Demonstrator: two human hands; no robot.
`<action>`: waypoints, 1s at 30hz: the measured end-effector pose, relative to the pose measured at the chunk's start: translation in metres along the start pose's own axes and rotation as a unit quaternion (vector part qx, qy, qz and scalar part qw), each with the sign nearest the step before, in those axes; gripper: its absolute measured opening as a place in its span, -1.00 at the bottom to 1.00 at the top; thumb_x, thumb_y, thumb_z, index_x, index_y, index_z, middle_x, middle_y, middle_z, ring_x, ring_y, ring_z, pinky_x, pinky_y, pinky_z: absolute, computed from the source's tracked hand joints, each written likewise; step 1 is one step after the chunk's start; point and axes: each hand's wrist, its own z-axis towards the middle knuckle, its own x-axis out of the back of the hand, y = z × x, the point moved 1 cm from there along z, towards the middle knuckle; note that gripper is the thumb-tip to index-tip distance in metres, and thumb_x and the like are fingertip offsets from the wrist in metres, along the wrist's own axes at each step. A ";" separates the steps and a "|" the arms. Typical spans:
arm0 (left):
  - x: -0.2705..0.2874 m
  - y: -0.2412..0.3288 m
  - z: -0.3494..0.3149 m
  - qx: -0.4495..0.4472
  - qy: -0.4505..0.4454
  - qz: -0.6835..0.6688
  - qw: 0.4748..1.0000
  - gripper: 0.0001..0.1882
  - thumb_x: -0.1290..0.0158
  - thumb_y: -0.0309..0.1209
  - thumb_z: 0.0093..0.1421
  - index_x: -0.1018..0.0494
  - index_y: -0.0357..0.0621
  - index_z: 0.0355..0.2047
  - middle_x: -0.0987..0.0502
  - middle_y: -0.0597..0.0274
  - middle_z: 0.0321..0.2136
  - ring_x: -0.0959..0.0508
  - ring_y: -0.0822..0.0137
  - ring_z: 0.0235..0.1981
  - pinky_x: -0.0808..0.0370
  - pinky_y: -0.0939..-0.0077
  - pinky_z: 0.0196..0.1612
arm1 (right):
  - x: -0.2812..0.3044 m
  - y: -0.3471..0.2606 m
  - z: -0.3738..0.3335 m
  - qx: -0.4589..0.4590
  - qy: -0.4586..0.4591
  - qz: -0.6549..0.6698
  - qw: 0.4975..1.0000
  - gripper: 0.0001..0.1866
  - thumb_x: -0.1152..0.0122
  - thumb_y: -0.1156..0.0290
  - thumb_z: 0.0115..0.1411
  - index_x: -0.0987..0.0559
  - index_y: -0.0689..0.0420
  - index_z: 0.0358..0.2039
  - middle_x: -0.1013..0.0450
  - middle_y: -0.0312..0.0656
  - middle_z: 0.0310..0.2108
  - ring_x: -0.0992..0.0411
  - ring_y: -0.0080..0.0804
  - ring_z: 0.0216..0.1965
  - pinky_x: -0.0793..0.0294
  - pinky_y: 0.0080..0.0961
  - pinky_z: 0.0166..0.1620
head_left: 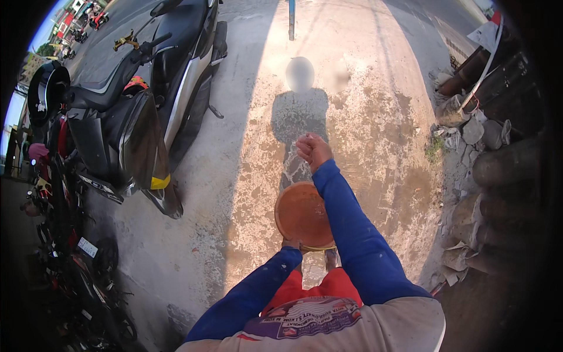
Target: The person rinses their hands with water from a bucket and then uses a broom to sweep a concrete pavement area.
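A round terracotta-coloured dish [302, 216] is held in front of my body, its broad brown face turned up. My left hand [292, 243] grips its near edge, with the thumb side showing and the other fingers hidden below. A yellowish strip [321, 249] shows along the near rim. Beyond the dish, my right hand [315, 150] is raised with its fingers curled together, apart from the dish. Whatever those fingers hold, if anything, is hidden. My right forearm crosses over the dish's right side.
A large motor scooter [182, 76] stands at the left, with more motorbikes [70, 258] behind it. Sunlit, patchy concrete [375, 164] lies ahead. Along the right are sacks [460, 258], rubble [474, 130] and a dark cylinder [507, 161]. A blue post [291, 17] rises at the far side.
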 end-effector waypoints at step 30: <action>-0.247 0.143 0.040 -0.090 -0.110 0.066 0.988 -0.68 0.10 -0.52 0.03 -0.29 -0.38 -0.17 -0.45 -0.11 -0.25 -0.52 -0.07 -0.22 -0.55 -0.14 -0.20 | 0.107 -0.094 0.184 -0.190 -0.048 0.287 0.938 -0.77 0.08 0.34 0.15 -0.38 0.06 -0.63 -0.34 -0.25 -0.65 -0.37 -0.31 -0.56 -0.48 -0.29 -0.35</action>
